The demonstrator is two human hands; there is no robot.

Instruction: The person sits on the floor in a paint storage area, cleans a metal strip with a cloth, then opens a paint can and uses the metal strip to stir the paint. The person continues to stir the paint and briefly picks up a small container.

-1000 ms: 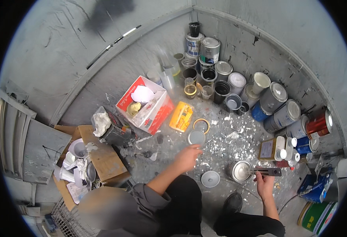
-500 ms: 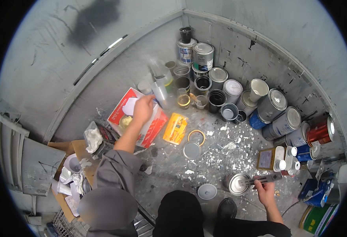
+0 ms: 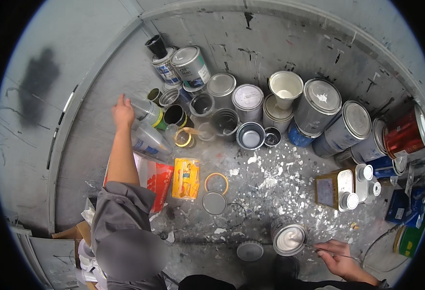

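Note:
My left hand [image 3: 124, 112] reaches to the far left, its fingers closed around the end of a stack of clear plastic cups [image 3: 147, 112] lying tilted on its side. Below it lies a second clear cup stack [image 3: 150, 139]. At the lower right my right hand [image 3: 338, 257] grips a thin, flat stirring stick [image 3: 314, 248], seen nearly edge-on. Its tip dips into an open paint can [image 3: 290, 240] that holds thick white paint. Beside that can, a round grey lid [image 3: 249, 251] rests on the floor.
Paint cans [image 3: 248, 99] and used mixing cups line the back wall, with a white cup [image 3: 285, 89] atop one can. A red-white box [image 3: 160, 181], yellow packet [image 3: 186, 178], tape roll [image 3: 216, 183] and tin lid [image 3: 214, 203] lie mid-floor. Square solvent tins [image 3: 336, 189] stand right.
My left hand has moved from above the red-white box out to the clear cup stack. The view has shifted. My right hand has turned the stirring stick, and white paint now shows in the can.

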